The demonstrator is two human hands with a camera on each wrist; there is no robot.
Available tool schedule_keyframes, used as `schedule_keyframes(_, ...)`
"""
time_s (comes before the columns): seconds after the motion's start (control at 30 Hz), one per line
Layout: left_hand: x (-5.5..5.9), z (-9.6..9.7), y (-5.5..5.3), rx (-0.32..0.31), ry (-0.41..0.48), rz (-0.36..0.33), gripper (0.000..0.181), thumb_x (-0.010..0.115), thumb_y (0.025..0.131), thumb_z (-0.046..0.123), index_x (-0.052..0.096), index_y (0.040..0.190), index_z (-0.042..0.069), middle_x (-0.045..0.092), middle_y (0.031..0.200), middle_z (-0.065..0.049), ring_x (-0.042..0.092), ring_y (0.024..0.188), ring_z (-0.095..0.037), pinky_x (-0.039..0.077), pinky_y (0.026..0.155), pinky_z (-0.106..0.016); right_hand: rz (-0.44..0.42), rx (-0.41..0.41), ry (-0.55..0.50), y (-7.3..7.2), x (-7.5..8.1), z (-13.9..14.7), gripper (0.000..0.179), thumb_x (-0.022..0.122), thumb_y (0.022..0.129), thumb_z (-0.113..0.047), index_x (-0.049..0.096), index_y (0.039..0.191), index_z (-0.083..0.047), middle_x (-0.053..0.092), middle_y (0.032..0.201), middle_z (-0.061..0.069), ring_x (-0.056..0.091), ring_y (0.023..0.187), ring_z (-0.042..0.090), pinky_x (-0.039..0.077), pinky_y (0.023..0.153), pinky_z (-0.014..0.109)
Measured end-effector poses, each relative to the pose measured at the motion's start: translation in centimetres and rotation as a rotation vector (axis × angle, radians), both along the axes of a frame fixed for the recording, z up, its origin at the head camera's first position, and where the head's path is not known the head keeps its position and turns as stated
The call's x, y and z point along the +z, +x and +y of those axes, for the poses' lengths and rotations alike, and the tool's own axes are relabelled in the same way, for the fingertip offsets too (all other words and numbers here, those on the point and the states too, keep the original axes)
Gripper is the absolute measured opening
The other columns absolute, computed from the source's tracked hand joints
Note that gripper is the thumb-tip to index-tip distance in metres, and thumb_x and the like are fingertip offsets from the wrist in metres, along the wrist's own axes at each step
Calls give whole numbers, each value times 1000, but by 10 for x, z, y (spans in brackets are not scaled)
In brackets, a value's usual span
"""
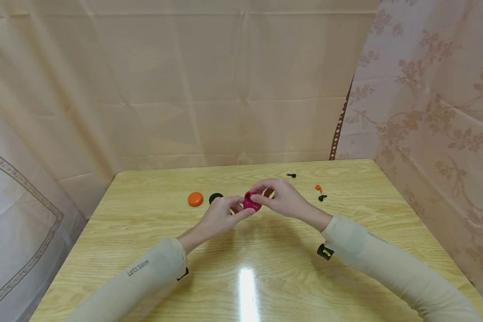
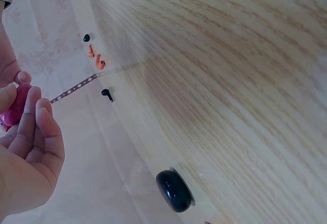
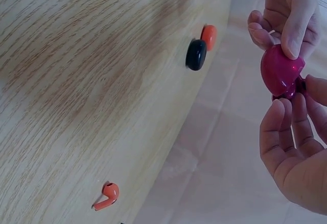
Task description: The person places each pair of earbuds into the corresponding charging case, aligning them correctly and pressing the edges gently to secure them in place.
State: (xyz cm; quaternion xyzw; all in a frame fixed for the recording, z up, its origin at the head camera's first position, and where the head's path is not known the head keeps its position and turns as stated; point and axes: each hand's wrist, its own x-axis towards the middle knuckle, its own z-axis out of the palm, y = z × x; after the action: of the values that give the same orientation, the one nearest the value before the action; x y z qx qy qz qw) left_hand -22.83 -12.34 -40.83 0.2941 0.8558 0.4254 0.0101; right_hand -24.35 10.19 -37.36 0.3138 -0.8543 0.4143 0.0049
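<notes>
Pinched from both sides, the magenta earbud case (image 1: 252,204) sits up in the air over the middle of the table, with thumbs and fingers of both hands closed on it! Behind it all hangs the big beige curtain (image 1: 209,80), stretching across the far side, and on the right a pinkish curtain with a floral print (image 1: 446,89) takes over. Down below, wood grain runs across the yellowish tabletop (image 1: 145,214), a bright streak of light shining on its near part.

Two pale sleeves reach in from the near side: left sleeve (image 1: 126,284) with lettering on it, right sleeve (image 1: 382,259) with a small black device (image 1: 325,252) under the cuff. And look at these hands! Left hand (image 1: 219,215) grips the case from the left, right hand (image 1: 283,199) pinches it from the right, up at its far edge. It looks parted there, but the fingers hide the inside.

Over to the left, the orange earbud case (image 1: 195,199) rests on the wood, and just beside it, on its right, is the black earbud case (image 1: 214,197), partly covered by the left hand in the head view.

Far right, the small stuff: two orange earbuds (image 2: 100,62), near each other, with one black earbud (image 1: 293,175) farther off to their left and another black earbud (image 1: 322,197) just beside them on the near side.
</notes>
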Motion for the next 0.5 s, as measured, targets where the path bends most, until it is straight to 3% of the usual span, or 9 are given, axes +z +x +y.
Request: schedule_keyframes(0.5,-2,0,1,-7,7,14,23,73,95,35,75,104,13,71,74,11,60,60,-8,41,49,-23,6,15,-4,0,0,-1,10,75,95,-15,76,104,-12,73,93,-5,67,81,14,57,70,31)
